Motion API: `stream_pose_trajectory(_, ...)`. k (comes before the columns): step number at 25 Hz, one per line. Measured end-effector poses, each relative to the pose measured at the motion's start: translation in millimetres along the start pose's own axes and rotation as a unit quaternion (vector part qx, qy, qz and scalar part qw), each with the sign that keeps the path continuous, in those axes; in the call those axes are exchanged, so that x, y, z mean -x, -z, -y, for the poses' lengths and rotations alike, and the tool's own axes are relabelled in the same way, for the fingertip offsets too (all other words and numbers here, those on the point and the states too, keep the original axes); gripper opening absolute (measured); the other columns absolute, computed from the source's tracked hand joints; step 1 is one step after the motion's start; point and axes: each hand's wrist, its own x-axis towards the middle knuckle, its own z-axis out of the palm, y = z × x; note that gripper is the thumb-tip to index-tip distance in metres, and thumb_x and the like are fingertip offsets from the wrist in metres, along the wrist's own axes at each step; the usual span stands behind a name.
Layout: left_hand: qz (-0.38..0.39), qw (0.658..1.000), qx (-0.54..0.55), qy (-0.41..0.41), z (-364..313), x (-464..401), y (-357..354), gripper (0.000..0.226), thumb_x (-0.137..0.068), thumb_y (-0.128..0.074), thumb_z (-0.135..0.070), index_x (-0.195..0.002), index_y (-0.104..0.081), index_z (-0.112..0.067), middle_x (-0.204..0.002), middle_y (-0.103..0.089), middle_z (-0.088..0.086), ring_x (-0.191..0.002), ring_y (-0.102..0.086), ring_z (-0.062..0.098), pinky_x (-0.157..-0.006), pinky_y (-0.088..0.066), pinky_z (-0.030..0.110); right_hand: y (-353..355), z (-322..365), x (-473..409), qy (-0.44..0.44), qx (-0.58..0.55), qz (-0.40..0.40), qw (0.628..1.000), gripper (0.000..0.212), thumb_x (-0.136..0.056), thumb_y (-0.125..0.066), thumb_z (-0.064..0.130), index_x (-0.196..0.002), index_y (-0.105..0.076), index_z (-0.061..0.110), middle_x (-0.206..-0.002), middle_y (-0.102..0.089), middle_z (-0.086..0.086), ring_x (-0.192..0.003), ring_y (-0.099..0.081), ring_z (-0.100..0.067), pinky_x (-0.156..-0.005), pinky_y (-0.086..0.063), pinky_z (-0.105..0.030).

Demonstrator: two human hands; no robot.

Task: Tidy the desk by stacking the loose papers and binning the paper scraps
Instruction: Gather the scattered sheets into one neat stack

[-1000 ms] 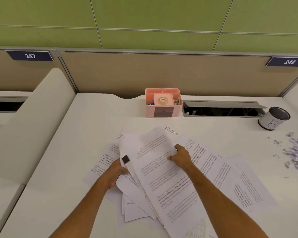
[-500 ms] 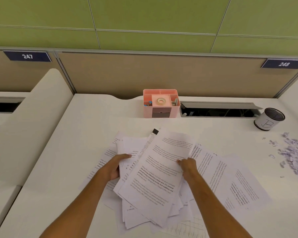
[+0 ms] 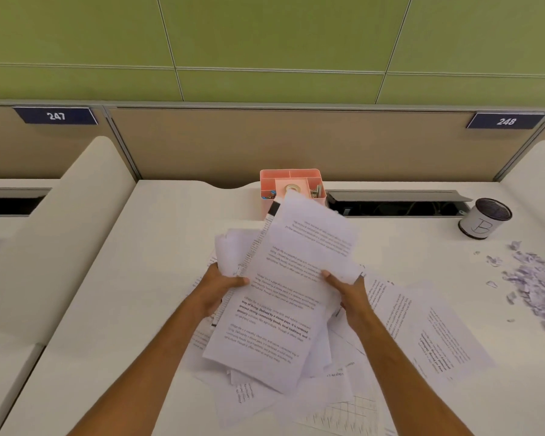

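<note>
A bundle of printed papers (image 3: 283,297) is lifted off the white desk (image 3: 139,278), tilted with its top edge toward the back. My left hand (image 3: 217,287) grips its left edge, thumb on top. Gripping the right edge is my right hand (image 3: 346,287). More loose sheets (image 3: 428,335) lie spread on the desk under and to the right of the bundle. A heap of small paper scraps (image 3: 532,284) lies at the right edge of the desk.
A pink desk organiser (image 3: 291,180) stands at the back centre, partly hidden by the bundle. A small white mesh-topped cup (image 3: 483,218) stands at the back right beside an open cable slot (image 3: 397,204). Dividers rise on both sides.
Both hands have raised the gathered sheets off the desk and turned them more upright, so the bundle's top now covers the front of the pink organiser.
</note>
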Motion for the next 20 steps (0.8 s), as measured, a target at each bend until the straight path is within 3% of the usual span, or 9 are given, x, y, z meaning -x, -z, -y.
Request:
stream_pose_trajectory(2,0.023,0.999,0.009,-0.039,-19,9,-5,0.073,-0.054,-0.087,-0.008,-0.121,-0.059,0.004,-0.115,-0.069,0.022,-0.102,-0.068,0.038,-0.086,-0.055,0.055,0,25,10,0.009,-0.032,0.101,0.994,0.060,-0.072,-0.081,0.015,-0.127,-0.056,0.015,-0.123,-0.068,-0.007,-0.110,-0.066,-0.027,-0.089,-0.055,-0.045)
stream_pose_trajectory(4,0.036,0.997,0.004,-0.075,-37,14,-10,0.073,-0.052,-0.087,-0.013,-0.119,-0.061,0.002,-0.116,-0.068,0.022,-0.105,-0.066,0.039,-0.090,-0.053,0.056,-8,49,17,0.059,-0.021,0.150,0.987,0.044,-0.077,-0.071,0.003,-0.119,-0.061,0.012,-0.117,-0.070,-0.009,-0.108,-0.066,-0.029,-0.081,-0.058,-0.042)
stream_pose_trajectory(8,0.057,0.988,-0.029,-0.139,-70,19,-18,0.047,-0.066,-0.076,-0.005,-0.111,-0.066,-0.013,-0.113,-0.070,0.015,-0.105,-0.067,0.034,-0.086,-0.055,0.052,-28,89,25,0.182,-0.019,0.164,0.969,0.036,-0.073,-0.075,-0.002,-0.107,-0.067,0.007,-0.109,-0.072,-0.012,-0.104,-0.067,-0.034,-0.080,-0.058,-0.045)
stream_pose_trajectory(12,0.073,0.978,-0.082,-0.178,-88,23,-23,0.044,-0.061,-0.078,-0.003,-0.101,-0.071,-0.019,-0.104,-0.074,0.007,-0.099,-0.070,0.024,-0.081,-0.058,0.040,-46,112,33,0.258,0.005,0.180,0.949,0.041,-0.066,-0.074,0.002,-0.106,-0.064,0.003,-0.101,-0.073,-0.005,-0.096,-0.068,-0.026,-0.076,-0.058,-0.039)
stream_pose_trajectory(16,-0.012,0.982,-0.042,-0.186,-75,19,-20,0.043,-0.056,-0.082,-0.007,-0.097,-0.071,-0.014,-0.101,-0.075,0.008,-0.097,-0.070,0.029,-0.080,-0.058,0.045,-51,99,30,0.258,-0.020,0.186,0.948,0.058,-0.066,-0.073,-0.003,-0.120,-0.052,-0.006,-0.110,-0.069,-0.012,-0.103,-0.066,-0.031,-0.080,-0.059,-0.045)
stream_pose_trajectory(20,-0.068,0.985,-0.027,-0.156,-50,18,-19,0.040,-0.056,-0.084,-0.003,-0.093,-0.070,-0.007,-0.089,-0.076,0.005,-0.090,-0.071,0.033,-0.068,-0.059,0.037,-49,69,24,0.196,0.023,0.172,0.965,0.043,-0.070,-0.074,-0.006,-0.111,-0.063,0.000,-0.104,-0.074,-0.007,-0.098,-0.070,-0.028,-0.086,-0.056,-0.052)
